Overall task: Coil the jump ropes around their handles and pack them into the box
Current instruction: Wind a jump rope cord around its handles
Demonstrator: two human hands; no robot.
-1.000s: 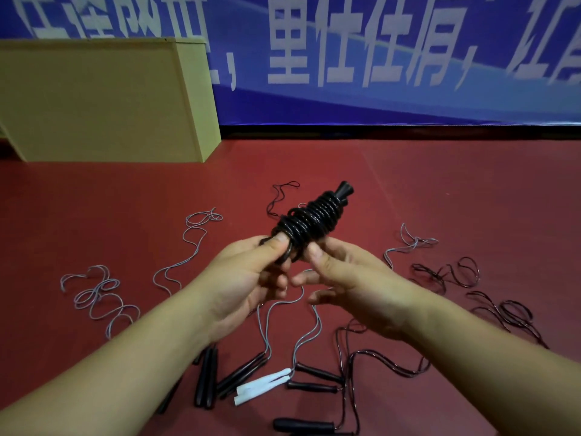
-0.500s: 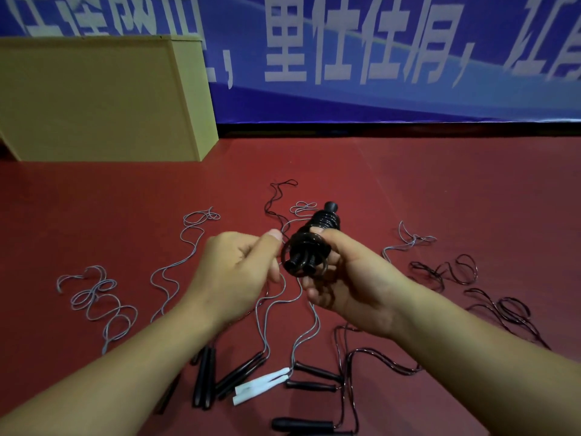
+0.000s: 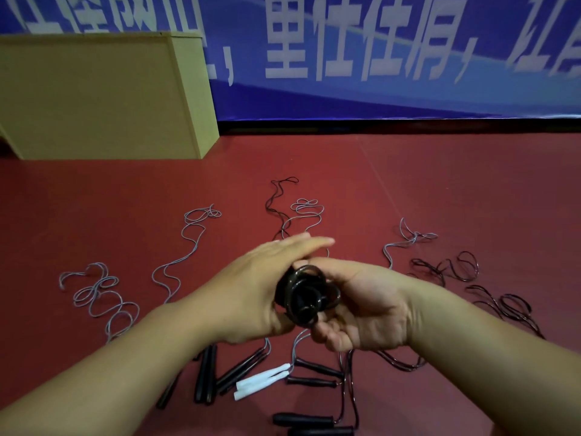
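Observation:
A black jump rope, coiled round its handles (image 3: 303, 295), points end-on at the camera between my two hands. My right hand (image 3: 361, 305) curls round the bundle from the right and below. My left hand (image 3: 261, 287) lies against the bundle's left side with its fingers straight, reaching forward over the top. The far end of the bundle is hidden behind my hands. The tan cardboard box (image 3: 100, 96) stands at the back left on the red floor.
Several uncoiled ropes lie on the red floor: grey ones (image 3: 97, 294) to the left and middle, black ones (image 3: 446, 267) to the right. Black handles (image 3: 206, 377), a white pair (image 3: 262, 380) and more black handles (image 3: 303, 420) lie just below my hands. A blue banner (image 3: 377, 58) covers the back wall.
The coiled bundle has turned from pointing up and away to end-on toward me. My left hand let go of its pinch and straightened its fingers over the bundle.

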